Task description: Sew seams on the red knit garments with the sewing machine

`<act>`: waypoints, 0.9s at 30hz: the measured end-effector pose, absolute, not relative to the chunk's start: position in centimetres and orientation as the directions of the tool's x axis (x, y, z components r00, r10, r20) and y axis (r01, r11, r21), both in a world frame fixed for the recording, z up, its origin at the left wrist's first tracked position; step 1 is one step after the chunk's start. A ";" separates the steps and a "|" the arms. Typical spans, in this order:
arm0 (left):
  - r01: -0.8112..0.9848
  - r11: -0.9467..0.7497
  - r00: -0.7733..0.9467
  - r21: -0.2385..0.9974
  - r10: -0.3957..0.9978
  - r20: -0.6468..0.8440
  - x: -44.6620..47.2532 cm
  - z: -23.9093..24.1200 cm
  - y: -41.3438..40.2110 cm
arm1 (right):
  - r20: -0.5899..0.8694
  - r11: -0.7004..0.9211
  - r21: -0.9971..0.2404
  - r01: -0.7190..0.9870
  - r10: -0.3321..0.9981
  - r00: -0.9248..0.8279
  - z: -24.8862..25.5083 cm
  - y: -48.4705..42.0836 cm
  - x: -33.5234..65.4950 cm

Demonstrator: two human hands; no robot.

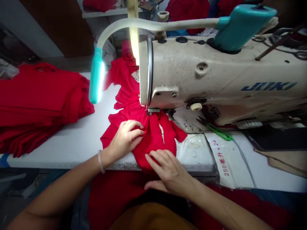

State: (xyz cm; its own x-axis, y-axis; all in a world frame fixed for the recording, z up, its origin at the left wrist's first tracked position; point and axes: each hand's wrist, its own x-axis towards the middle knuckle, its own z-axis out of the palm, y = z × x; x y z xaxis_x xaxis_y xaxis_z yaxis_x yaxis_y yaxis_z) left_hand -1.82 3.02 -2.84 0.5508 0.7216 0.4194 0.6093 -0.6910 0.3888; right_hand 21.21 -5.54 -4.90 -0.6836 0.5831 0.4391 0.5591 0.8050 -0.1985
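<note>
A red fabric piece (153,134) lies on the white table under the needle area (150,111) of a cream sewing machine (216,76). My left hand (126,137) rests on the cloth left of the needle, its fingers curled and pressing the fabric down. My right hand (168,169) lies flat at the table's front edge, fingers stretched out over the cloth's near end. The fabric hangs off the table edge toward my lap.
A stack of red cloth (38,102) sits on the white table (79,140) at left. A teal lamp (96,76) on a bent neck shines beside the machine head. Green-handled snips (219,132) and a printed plastic bag (223,159) lie at right.
</note>
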 end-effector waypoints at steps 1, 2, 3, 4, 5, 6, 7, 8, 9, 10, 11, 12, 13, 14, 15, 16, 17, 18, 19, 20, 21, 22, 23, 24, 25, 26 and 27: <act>0.597 -0.702 0.571 0.388 0.712 0.409 -1.2 -2.9 2.3 | 0.437 0.799 -0.201 0.567 0.591 -0.678 -5.1 -5.8 20.9; 0.588 -0.704 0.590 0.398 0.710 0.385 -0.7 -3.0 1.6 | 0.433 0.790 -0.203 0.578 0.602 -0.671 -5.3 -6.0 20.6; 0.583 -0.699 0.604 0.414 0.714 0.355 -0.3 -3.3 1.0 | 0.432 0.781 -0.205 0.590 0.613 -0.661 -5.5 -6.3 20.4; 0.585 -0.689 0.609 0.428 0.722 0.328 0.0 -3.6 0.5 | 0.434 0.772 -0.206 0.602 0.623 -0.651 -5.7 -6.5 20.2; 0.596 -0.676 0.604 0.432 0.733 0.314 0.2 -3.9 0.2 | 0.438 0.763 -0.206 0.612 0.631 -0.640 -6.0 -6.8 20.1; 0.612 -0.667 0.591 0.425 0.742 0.316 0.3 -4.2 0.1 | 0.445 0.755 -0.206 0.623 0.639 -0.627 -6.2 -7.0 20.0; 0.629 -0.660 0.575 0.410 0.750 0.326 0.3 -4.4 0.0 | 0.454 0.749 -0.205 0.631 0.644 -0.616 -6.4 -7.2 19.9; 0.645 -0.658 0.563 0.388 0.753 0.340 0.3 -4.6 0.0 | 0.460 0.742 -0.205 0.638 0.649 -0.607 -6.6 -7.4 19.9; 0.658 -0.662 0.558 0.359 0.749 0.357 0.3 -4.6 0.1 | 0.465 0.737 -0.204 0.645 0.653 -0.598 -6.7 -7.6 19.8; 0.666 -0.676 0.563 0.316 0.733 0.382 0.4 -4.6 0.1 | 0.466 0.731 -0.204 0.651 0.658 -0.592 -6.9 -7.7 19.8; 0.667 -0.697 0.578 0.263 0.707 0.408 0.4 -4.6 0.1 | 0.466 0.725 -0.205 0.657 0.663 -0.586 -7.0 -7.7 19.8; 0.658 -0.724 0.603 0.205 0.670 0.433 0.4 -4.5 0.1 | 0.465 0.720 -0.205 0.663 0.668 -0.582 -7.1 -7.8 19.8; 0.640 -0.753 0.631 0.153 0.629 0.455 0.4 -4.5 0.0 | 0.463 0.716 -0.205 0.667 0.671 -0.579 -7.1 -7.8 19.8; 0.616 -0.779 0.657 0.117 0.590 0.469 0.4 -4.4 -0.2 | 0.463 0.714 -0.203 0.670 0.673 -0.577 -7.2 -7.8 19.8; 0.589 -0.801 0.679 0.106 0.561 0.474 0.4 -4.4 -0.4 | 0.465 0.713 -0.201 0.672 0.673 -0.575 -7.2 -7.8 19.8; 0.566 -0.816 0.692 0.120 0.549 0.470 0.3 -4.4 -0.6 | 0.469 0.712 -0.201 0.673 0.673 -0.572 -7.2 -7.8 19.8; 0.551 -0.820 0.695 0.156 0.554 0.459 0.2 -4.5 -0.8 | 0.475 0.710 -0.205 0.674 0.674 -0.566 -7.3 -7.9 19.8; 0.543 -0.815 0.689 0.202 0.570 0.447 0.1 -4.5 -1.0 | 0.480 0.708 -0.210 0.674 0.676 -0.559 -7.3 -7.9 19.8; 0.542 -0.802 0.679 0.249 0.593 0.432 0.0 -4.5 -1.2 | 0.486 0.706 -0.216 0.675 0.677 -0.552 -7.4 -7.9 19.8; 0.545 -0.786 0.666 0.291 0.617 0.419 -0.1 -4.5 -1.3 | 0.491 0.703 -0.222 0.676 0.679 -0.546 -7.4 -8.0 19.8; 0.549 -0.771 0.652 0.324 0.637 0.412 -0.2 -4.5 -1.4 | 0.494 0.700 -0.225 0.678 0.681 -0.540 -7.5 -8.0 19.7; 0.551 -0.759 0.639 0.346 0.651 0.410 -0.2 -4.4 -1.4 | 0.496 0.697 -0.225 0.681 0.683 -0.536 -7.5 -8.1 19.7; 0.552 -0.752 0.629 0.360 0.659 0.412 -0.1 -4.4 -1.4 | 0.497 0.695 -0.223 0.684 0.685 -0.533 -7.6 -8.1 19.7; 0.553 -0.749 0.623 0.366 0.663 0.415 -0.1 -4.4 -1.4 | 0.500 0.693 -0.221 0.686 0.685 -0.530 -7.6 -8.1 19.6; 0.555 -0.747 0.621 0.365 0.665 0.416 0.0 -4.4 -1.4 | 0.503 0.693 -0.218 0.687 0.683 -0.529 -7.7 -8.1 19.6; 0.560 -0.748 0.621 0.357 0.664 0.416 0.1 -4.4 -1.3 | 0.504 0.694 -0.217 0.687 0.682 -0.530 -7.7 -8.1 19.6; 0.568 -0.749 0.624 0.340 0.662 0.416 0.2 -4.4 -1.3 | 0.505 0.695 -0.217 0.686 0.681 -0.531 -7.7 -8.1 19.5</act>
